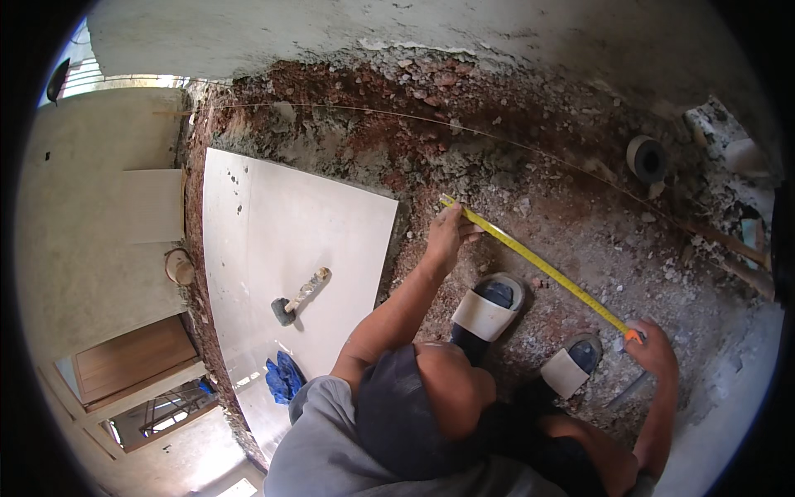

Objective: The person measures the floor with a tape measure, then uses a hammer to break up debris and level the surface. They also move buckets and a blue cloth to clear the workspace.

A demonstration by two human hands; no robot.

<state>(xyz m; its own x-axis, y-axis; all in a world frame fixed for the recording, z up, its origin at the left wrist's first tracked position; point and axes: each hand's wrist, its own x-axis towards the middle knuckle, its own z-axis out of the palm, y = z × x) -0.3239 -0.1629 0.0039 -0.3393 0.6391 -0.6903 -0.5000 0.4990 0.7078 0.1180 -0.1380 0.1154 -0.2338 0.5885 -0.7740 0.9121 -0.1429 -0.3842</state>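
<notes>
A yellow tape measure [542, 263] is stretched out above the rubble ground, running from upper left to lower right. Near the blade's far end, my left hand [448, 234] pinches it between the fingers. My right hand [653, 348] grips the orange case at the other end, mostly hidden in the palm. My feet, in dark socks and pale slide sandals [489, 308], stand on the ground below the blade. Left of my left arm lies a large pale tile [331, 224]. A mallet [300, 296] with a dark head and a stained handle rests on it.
Beside the mallet on the tile is a crumpled blue plastic bag [283, 378]. A thin string [497, 137] crosses the rough soil ahead. At right lie a round grey-rimmed object [646, 159] and wooden pieces [729, 245]. A bucket [178, 267] stands by the left wall.
</notes>
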